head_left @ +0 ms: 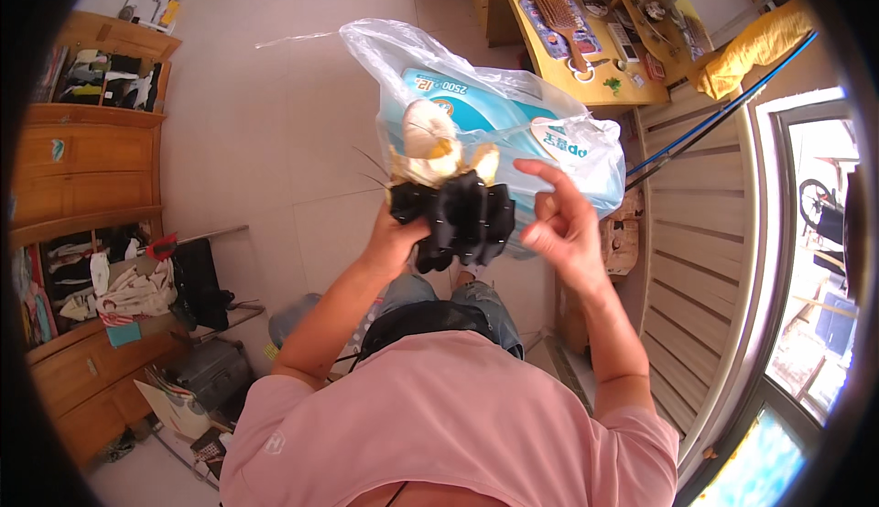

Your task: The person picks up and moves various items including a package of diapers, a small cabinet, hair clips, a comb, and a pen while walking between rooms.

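Several black fabric pieces [461, 222], gathered in a bunch with small white marks, hang in front of me. My left hand [395, 235] grips their left side. Against the top of the bunch is a cream and yellow item [432, 139], whose kind I cannot tell. Behind it, a clear plastic bag [426, 47] holds a turquoise and white printed pack [508, 119]. To the right of the black bunch, my right hand [566, 229] is raised in front of the bag with thumb and fingers apart, nothing between them.
A yellow wooden desk [511, 33] at the upper right bears a hairbrush [560, 16]. On the left stand wooden cabinets [89, 156] with folded clothes, and below them a dark suitcase [213, 369]. A slatted panel [693, 232] and a blue pole [728, 108] are on the right.
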A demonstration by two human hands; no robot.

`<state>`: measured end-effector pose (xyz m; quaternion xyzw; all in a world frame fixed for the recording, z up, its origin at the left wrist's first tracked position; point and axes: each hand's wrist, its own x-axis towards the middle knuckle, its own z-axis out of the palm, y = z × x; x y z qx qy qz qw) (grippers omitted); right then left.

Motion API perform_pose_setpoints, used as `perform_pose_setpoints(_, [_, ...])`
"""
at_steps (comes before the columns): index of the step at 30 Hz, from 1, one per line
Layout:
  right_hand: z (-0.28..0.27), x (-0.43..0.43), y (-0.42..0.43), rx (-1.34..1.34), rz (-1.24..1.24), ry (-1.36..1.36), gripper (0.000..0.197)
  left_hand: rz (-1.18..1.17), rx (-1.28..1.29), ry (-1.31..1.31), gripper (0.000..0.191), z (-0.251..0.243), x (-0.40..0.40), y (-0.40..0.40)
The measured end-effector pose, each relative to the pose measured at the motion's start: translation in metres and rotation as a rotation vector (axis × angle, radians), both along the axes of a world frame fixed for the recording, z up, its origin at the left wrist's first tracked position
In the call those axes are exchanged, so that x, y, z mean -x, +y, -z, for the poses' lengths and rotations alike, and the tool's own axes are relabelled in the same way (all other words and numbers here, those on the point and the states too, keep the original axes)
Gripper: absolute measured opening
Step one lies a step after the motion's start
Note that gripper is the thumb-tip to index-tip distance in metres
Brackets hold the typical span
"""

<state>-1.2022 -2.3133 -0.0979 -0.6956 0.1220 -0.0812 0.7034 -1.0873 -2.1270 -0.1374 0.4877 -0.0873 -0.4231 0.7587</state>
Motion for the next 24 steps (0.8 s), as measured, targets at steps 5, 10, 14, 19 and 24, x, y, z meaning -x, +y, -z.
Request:
perform_pose_setpoints(5, [-0.003,-0.007,0.027,0.570,-0.007,0.282,0.093,0.006,0.014,-0.032,0.039,0.005,0.020,-0.021])
perform_pose_setpoints(10, [0.012,0.001,0.022,0.395,0.067,0.094,0.084,0.150,0.310,0.002,0.051,-0.001,0.019,-0.033])
perform_pose_setpoints(14, [0.019,0.006,0.014,-0.483,0.186,-0.037,0.072,0.138,0.453,0.207,0.067,-0.012,0.015,-0.040])
perform_pose_setpoints(19, [0.033,0.006,0.026,-0.498,0.324,-0.150,0.076,0.093,0.311,0.132,0.061,-0.003,0.024,-0.051])
perform_pose_setpoints(24, [0.048,0.015,0.011,0.055,0.195,-0.148,0.083,0.005,0.261,-0.152,0.058,-0.003,0.027,-0.054])
